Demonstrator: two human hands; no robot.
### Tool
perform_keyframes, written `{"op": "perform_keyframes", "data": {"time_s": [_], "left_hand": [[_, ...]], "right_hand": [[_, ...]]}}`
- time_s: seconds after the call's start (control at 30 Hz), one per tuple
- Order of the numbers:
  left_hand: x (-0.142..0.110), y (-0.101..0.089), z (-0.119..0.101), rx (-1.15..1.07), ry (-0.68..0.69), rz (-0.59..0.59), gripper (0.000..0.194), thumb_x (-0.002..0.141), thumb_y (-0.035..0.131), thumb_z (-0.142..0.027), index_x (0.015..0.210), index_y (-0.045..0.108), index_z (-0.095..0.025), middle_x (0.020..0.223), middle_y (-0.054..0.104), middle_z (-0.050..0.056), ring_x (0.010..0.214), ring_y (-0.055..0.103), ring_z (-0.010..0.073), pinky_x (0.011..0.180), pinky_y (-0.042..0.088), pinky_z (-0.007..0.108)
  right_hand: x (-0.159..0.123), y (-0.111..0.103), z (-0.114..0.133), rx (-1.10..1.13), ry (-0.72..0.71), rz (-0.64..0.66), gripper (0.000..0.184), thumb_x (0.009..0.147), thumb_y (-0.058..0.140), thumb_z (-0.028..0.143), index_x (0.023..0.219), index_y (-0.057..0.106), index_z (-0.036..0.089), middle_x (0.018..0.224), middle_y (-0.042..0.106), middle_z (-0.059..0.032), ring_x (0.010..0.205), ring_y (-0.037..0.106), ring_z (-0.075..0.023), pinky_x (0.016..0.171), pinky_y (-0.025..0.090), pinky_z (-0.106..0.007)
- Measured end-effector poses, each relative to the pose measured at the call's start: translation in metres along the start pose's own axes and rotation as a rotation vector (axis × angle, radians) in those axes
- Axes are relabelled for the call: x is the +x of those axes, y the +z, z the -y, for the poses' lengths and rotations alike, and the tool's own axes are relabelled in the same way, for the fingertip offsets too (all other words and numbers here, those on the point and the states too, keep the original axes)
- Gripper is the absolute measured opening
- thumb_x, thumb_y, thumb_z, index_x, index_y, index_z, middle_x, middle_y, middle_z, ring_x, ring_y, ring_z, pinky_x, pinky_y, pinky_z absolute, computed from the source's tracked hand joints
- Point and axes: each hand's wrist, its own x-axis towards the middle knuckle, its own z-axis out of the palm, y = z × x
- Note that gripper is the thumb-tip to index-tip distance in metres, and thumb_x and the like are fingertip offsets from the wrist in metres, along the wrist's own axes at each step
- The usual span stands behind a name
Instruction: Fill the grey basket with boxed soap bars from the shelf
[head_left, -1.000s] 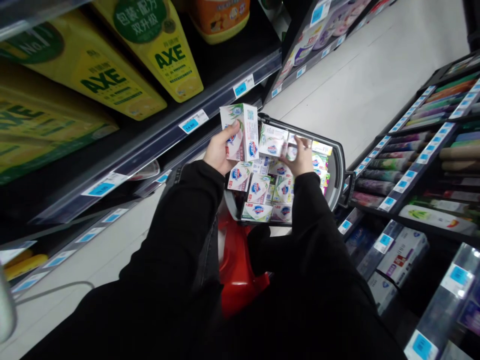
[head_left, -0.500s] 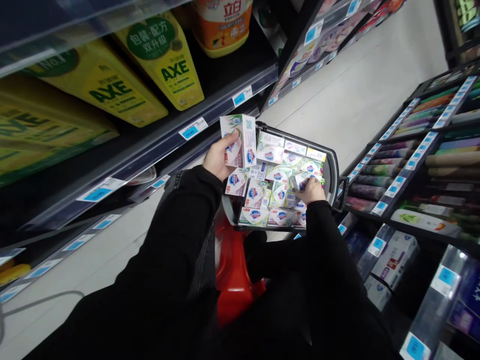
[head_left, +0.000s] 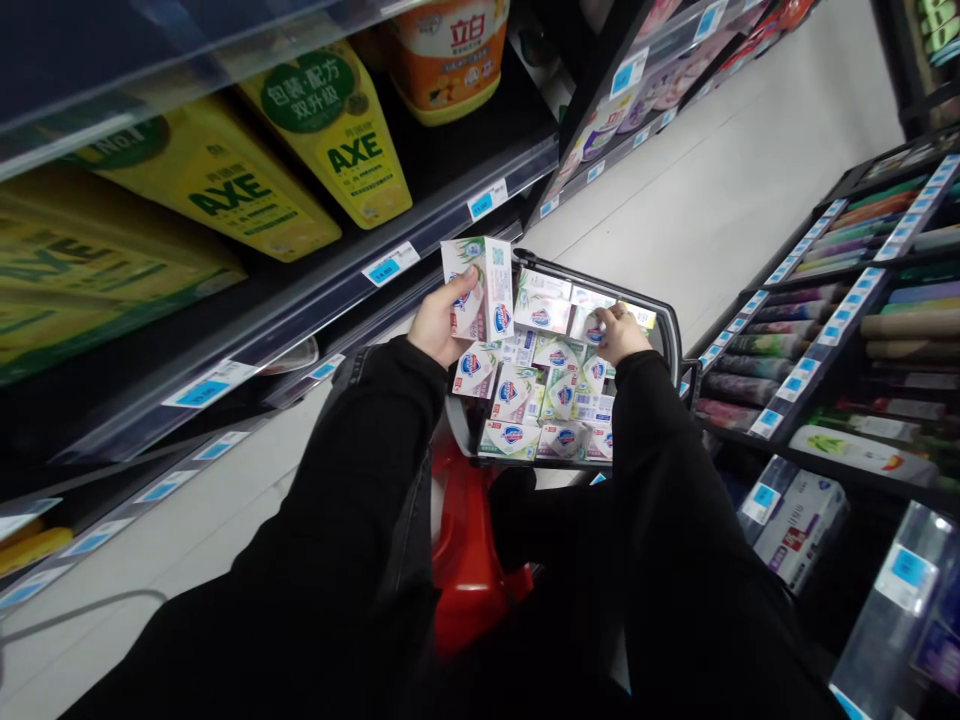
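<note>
A white soap box [head_left: 498, 290] with red and green print stands upright in my left hand [head_left: 437, 322], thumb across its near face, over the left side of a dark-rimmed basket [head_left: 670, 322]. Inside the basket, several soap boxes [head_left: 515, 392] with blue shield logos are packed in rows. My right hand [head_left: 624, 336] is closed on a smaller soap box [head_left: 586, 327] at the far row, beside a white box [head_left: 543, 302] there. My right fingers partly cover the box they grip. Black sleeves cover both arms.
Yellow AXE bottles [head_left: 229, 190] and an orange-labelled bottle [head_left: 457, 60] fill the left shelf, whose price-tagged edge [head_left: 517, 180] runs close to my left hand. A red plastic piece [head_left: 469, 565] is below the basket. Another stocked shelf [head_left: 814, 345] lines the right side.
My right hand went from the far row to the basket's right side, took hold of a small soap box, and brought it back to the far row. My left hand keeps its box.
</note>
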Motion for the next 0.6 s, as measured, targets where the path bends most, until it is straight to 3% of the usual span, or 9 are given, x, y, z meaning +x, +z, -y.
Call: {"op": "perform_keyframes", "data": {"time_s": [0.37,0.6], "left_hand": [[0.001,-0.002,-0.001,-0.005,0.004,0.0,0.04,0.083,0.065,-0.04,0.114,0.068,-0.016,0.107,0.075,0.011,0.113,0.067,0.0336,0.1,0.054,0.046],[0.0,-0.001,-0.003,-0.004,-0.019,-0.002,0.041,0.086,0.061,-0.04,0.117,0.066,-0.014,0.106,0.075,0.011,0.11,0.069,0.0332,0.098,0.055,0.047]], "right_hand": [[0.008,0.009,-0.001,0.022,-0.053,-0.041,0.073,0.063,0.062,0.009,0.136,0.053,0.014,0.121,0.05,-0.0141,0.108,0.052,-0.03,0.096,0.051,-0.046],[0.009,0.013,-0.005,-0.028,-0.034,-0.001,0.075,0.066,0.064,0.011,0.14,0.05,0.013,0.124,0.05,-0.0162,0.109,0.051,-0.0308,0.096,0.049,-0.045]]}}
